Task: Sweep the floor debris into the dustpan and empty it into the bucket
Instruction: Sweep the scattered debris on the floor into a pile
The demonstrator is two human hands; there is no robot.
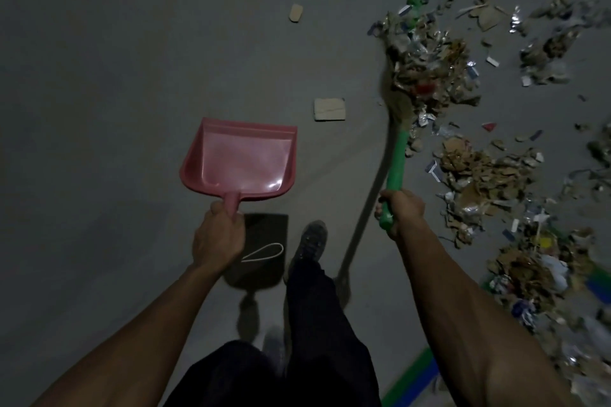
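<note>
While the left hand (216,235) grips an empty pink plastic dustpan (243,160) above the floor, the right hand (401,210) grasps a green-handled straw broom (396,155) at two o'clock, its bristles against scattered cardboard-and-foil debris (426,73). Sweeping seems barely begun; no bucket shows.

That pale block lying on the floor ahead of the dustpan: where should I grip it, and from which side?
Judging by its flat, rectangular shape, take the block from above, fingers pinching its two long edges. It lies apart from the debris, so both edges look free. Both hands are full now.
</note>
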